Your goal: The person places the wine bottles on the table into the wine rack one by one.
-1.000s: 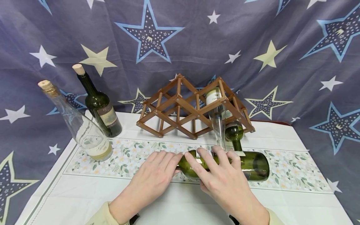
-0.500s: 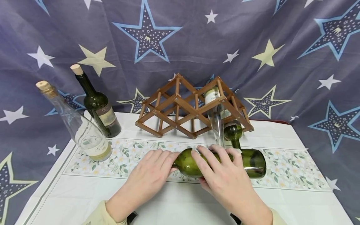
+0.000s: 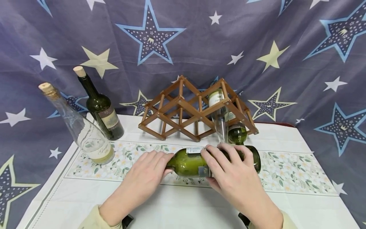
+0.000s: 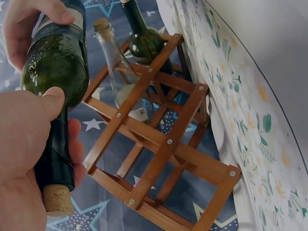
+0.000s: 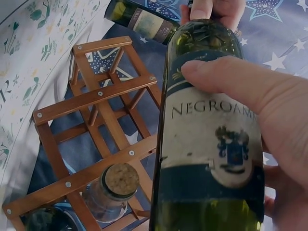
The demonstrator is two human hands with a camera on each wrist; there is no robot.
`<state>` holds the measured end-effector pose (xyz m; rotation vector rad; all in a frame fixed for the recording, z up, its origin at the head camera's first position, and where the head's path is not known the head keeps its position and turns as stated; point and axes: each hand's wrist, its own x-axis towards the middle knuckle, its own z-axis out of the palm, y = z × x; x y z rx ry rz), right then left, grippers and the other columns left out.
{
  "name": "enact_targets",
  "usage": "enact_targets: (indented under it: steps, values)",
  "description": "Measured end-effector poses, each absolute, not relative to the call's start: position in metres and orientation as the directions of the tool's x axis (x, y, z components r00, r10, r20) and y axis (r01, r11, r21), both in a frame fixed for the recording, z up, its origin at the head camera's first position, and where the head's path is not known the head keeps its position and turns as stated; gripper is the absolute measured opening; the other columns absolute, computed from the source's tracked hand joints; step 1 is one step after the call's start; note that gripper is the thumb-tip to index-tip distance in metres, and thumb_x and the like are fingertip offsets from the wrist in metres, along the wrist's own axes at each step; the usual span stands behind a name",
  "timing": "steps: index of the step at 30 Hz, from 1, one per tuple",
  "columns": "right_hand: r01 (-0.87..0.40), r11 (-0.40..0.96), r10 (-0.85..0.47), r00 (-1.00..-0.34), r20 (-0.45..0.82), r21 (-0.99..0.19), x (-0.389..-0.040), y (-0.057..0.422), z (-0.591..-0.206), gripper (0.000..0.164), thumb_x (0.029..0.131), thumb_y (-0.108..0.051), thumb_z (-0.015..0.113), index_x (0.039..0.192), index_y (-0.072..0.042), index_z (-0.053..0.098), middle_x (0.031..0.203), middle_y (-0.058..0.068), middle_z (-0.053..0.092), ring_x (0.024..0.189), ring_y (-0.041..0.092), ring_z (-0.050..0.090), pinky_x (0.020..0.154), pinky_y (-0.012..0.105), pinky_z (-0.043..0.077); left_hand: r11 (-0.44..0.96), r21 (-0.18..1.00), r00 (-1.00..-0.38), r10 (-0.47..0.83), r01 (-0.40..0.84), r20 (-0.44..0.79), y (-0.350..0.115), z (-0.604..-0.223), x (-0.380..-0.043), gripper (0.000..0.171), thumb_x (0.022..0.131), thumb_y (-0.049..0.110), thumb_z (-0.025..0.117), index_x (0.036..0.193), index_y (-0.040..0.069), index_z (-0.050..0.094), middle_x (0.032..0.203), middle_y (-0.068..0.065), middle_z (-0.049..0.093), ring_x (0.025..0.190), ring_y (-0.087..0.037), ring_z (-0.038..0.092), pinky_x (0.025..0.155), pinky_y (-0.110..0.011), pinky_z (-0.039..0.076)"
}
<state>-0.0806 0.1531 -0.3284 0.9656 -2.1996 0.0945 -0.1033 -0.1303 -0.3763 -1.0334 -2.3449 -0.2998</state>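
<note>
A green wine bottle (image 3: 186,165) lies sideways between both hands above the floral runner, its neck towards the left. My left hand (image 3: 145,176) grips the neck; in the left wrist view its thumb lies at the shoulder and a cork (image 4: 58,200) plugs the mouth. My right hand (image 3: 234,173) holds the body with the fingers over the top. On its label (image 5: 192,139), facing the right wrist camera, "NEGROAM" can be read. Just beyond stands a wooden wine rack (image 3: 180,101), with a clear bottle (image 3: 220,122) and another green bottle (image 3: 237,135) in its right-hand part.
At the left of the table a clear corked bottle (image 3: 94,140) stands upright beside a dark green corked bottle (image 3: 110,119). A floral runner (image 3: 297,171) crosses the white tablecloth (image 3: 183,206). Behind hangs a star-patterned cloth (image 3: 200,47).
Both hands have shifted left with the wine bottle, and it has turned about its length, bringing label patches into the head view. The rack and the standing bottles have stayed put.
</note>
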Motion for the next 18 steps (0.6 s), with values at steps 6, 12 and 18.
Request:
enact_targets:
  steps: [6, 12, 18]
  values:
    - [-0.668, 0.716, -0.604, -0.448, 0.659, 0.202, -0.085, 0.156, -0.33, 0.081, 0.062, -0.038, 0.087, 0.133, -0.008, 0.062, 0.13, 0.007, 0.063, 0.111, 0.035, 0.057, 0.094, 0.063, 0.036, 0.692, 0.018, -0.59, 0.601, 0.721, 0.539, -0.138, -0.377, -0.103, 0.045, 0.106, 0.039, 0.042, 0.132, 0.004, 0.054, 0.112, -0.005, 0.062, 0.094, -0.021, 0.057, 0.078, -0.035, 0.047]
    - [-0.673, 0.714, -0.594, -0.436, 0.676, 0.194, -0.091, 0.16, -0.331, 0.082, 0.063, -0.042, 0.087, 0.133, -0.009, 0.062, 0.129, 0.007, 0.063, 0.112, 0.035, 0.057, 0.098, 0.066, 0.033, 0.702, 0.059, -0.621, 0.583, 0.71, 0.524, -0.146, -0.379, -0.103, 0.045, 0.105, 0.04, 0.044, 0.131, 0.005, 0.055, 0.113, -0.003, 0.063, 0.097, -0.02, 0.058, 0.08, -0.036, 0.048]
    - [-0.667, 0.721, -0.586, -0.44, 0.68, 0.189, -0.095, 0.162, -0.332, 0.082, 0.062, -0.042, 0.087, 0.133, -0.01, 0.062, 0.13, 0.007, 0.063, 0.113, 0.034, 0.057, 0.099, 0.066, 0.032, 0.718, 0.099, -0.659, 0.563, 0.689, 0.498, -0.153, -0.381, -0.102, 0.046, 0.104, 0.041, 0.047, 0.131, 0.005, 0.056, 0.114, -0.002, 0.064, 0.101, -0.019, 0.06, 0.084, -0.037, 0.049]
